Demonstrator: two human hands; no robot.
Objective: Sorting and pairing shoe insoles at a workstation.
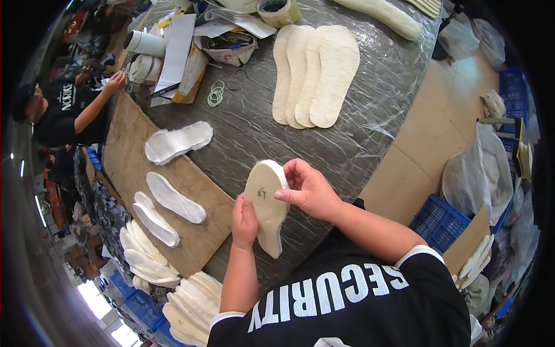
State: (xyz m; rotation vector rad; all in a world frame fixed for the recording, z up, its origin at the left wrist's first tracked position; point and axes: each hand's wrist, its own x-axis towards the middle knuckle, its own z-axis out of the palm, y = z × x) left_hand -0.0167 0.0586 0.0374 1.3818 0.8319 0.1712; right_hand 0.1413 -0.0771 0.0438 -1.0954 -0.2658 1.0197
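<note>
A cream insole (pixel 265 217) with a fluffy white edge is held up in front of my chest, its marked flat face showing. My left hand (pixel 244 222) grips it along its left side, thumb on the face. On the upper right edge, my right hand (pixel 305 188) pinches it between thumb and fingers. Beyond my hands, several flat cream insoles (pixel 335 75) lie overlapped like a fan on the plastic-covered table. To the left, a fluffy white insole (pixel 179 141) and two slimmer white insoles (pixel 176 198) rest on and by a brown board (pixel 199 240).
Piles of insoles (pixel 193 306) stand at the lower left. Tape (pixel 277 11), rubber bands (pixel 215 93), papers (pixel 178 52) and a small bag (pixel 231 49) crowd the far left of the table. Blue crates (pixel 437 222) and plastic bags are at right. A co-worker (pixel 63 110) is at far left.
</note>
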